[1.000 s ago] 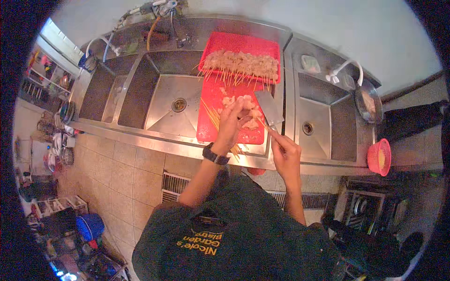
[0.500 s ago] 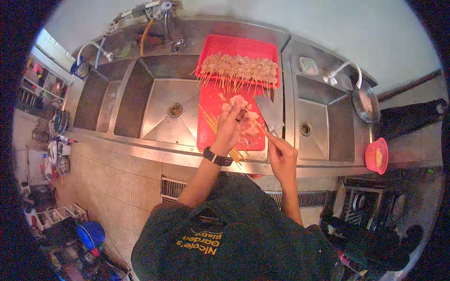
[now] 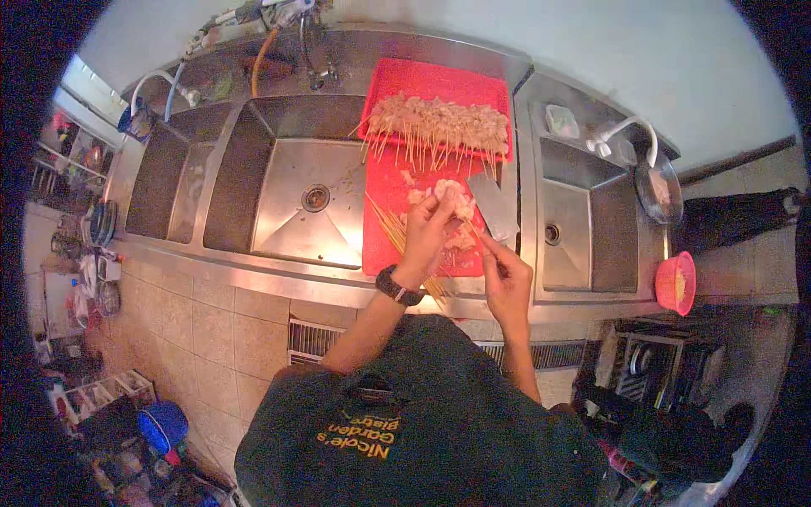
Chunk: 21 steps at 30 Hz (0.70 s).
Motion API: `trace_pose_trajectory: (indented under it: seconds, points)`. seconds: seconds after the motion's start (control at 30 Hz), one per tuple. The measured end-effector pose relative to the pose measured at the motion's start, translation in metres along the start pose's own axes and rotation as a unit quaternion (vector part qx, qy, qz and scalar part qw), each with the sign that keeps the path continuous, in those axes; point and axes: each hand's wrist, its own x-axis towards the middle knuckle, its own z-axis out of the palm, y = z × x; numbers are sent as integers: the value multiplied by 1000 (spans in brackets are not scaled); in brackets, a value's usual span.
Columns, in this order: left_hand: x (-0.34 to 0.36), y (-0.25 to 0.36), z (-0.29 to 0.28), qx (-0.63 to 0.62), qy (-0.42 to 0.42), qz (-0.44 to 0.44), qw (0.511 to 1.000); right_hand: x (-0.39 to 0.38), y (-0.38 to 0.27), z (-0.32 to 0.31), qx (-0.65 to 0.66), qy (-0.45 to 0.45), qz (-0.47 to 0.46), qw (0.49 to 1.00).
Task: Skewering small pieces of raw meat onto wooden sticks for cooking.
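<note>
My left hand [image 3: 425, 237], with a dark watch at its wrist, pinches a pale piece of raw meat [image 3: 457, 198] above a red cutting board [image 3: 378, 260]. Just right of it, my right hand [image 3: 508, 280] is closed on a thin wooden skewer whose tip points up at the meat; whether it has gone in, I cannot tell. More raw meat pieces [image 3: 462, 238] lie on the board under my hands. A bundle of bare skewers [image 3: 389, 225] rests along the board's left side, partly hidden by my left hand. On the right lies a cleaver [image 3: 492, 205] with a broad blade.
Beyond the board, a red tray [image 3: 443, 73] holds many meat skewers [image 3: 435, 125], sticks toward me. Steel sinks flank it: a left basin [image 3: 296, 182] and a right basin [image 3: 566, 253]. A pink bowl [image 3: 676, 283] stands at the far right, near a round pan [image 3: 659, 194].
My left hand has turned slightly, so the meat piece shows more at its fingertips. My right hand stays close by with the skewer. The whole view has shifted a little.
</note>
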Motion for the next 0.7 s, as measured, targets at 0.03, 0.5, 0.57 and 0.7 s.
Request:
trace_pose_trajectory:
  seconds: [0.03, 0.5, 0.57, 0.7]
  points:
    - [0, 1, 0, 30, 12, 6, 999, -1, 4, 3, 17, 7, 14, 1000]
    - [1, 34, -15, 16, 26, 38, 999, -3, -15, 14, 1, -22, 38, 999]
    - [1, 34, -23, 17, 55, 31, 998, -2, -21, 17, -8, -20, 43, 999]
    - [3, 36, -33, -29, 93, 64, 993, -2, -29, 19, -51, -62, 86, 993]
